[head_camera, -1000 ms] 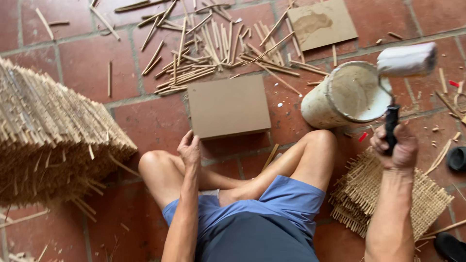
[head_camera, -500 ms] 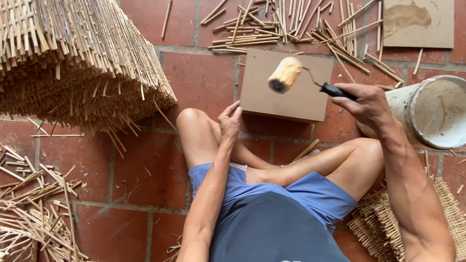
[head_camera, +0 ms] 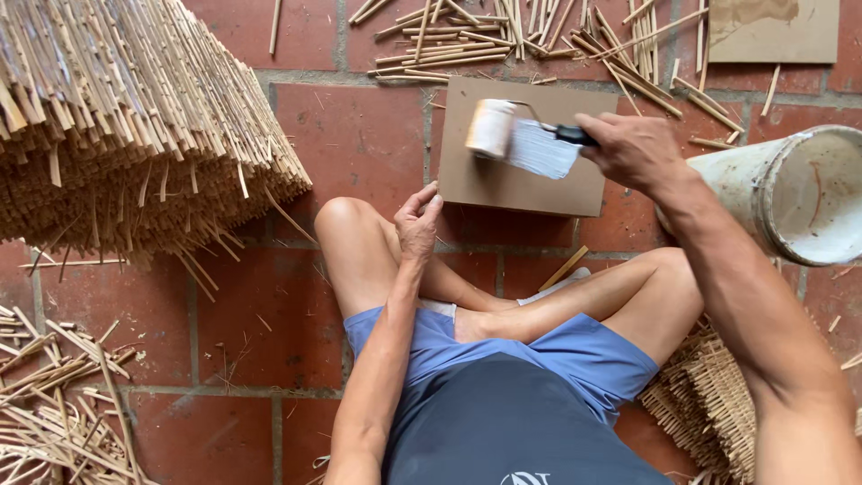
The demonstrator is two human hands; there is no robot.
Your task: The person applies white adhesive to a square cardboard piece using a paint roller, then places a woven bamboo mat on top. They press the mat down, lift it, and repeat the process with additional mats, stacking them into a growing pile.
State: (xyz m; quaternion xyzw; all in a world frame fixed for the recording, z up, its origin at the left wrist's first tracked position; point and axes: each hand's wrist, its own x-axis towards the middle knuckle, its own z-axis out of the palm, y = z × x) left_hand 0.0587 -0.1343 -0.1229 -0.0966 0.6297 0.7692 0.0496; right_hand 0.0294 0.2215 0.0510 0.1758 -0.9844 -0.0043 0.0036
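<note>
I sit cross-legged on a red tile floor. My right hand (head_camera: pixel 633 148) grips the black handle of a small paint roller (head_camera: pixel 492 127). The roller rests on a brown square board (head_camera: pixel 503 184) lying on the tiles in front of my knees. A white streak of glue or paint (head_camera: pixel 540 151) lies on the board beside the roller. My left hand (head_camera: pixel 418 221) rests on my left knee, fingers loosely apart, close to the board's near left corner and holding nothing.
A white bucket (head_camera: pixel 790 193) lies tilted at the right. A large stack of bamboo sticks (head_camera: pixel 126 117) fills the upper left. Loose sticks (head_camera: pixel 503 36) lie beyond the board, a second board (head_camera: pixel 772 31) top right, woven mats (head_camera: pixel 709 404) lower right, scraps (head_camera: pixel 54 404) lower left.
My right hand brought the roller from the bucket to the board and rolled it left, leaving a white streak. The view shifted right to left; my left hand stayed on my knee.
</note>
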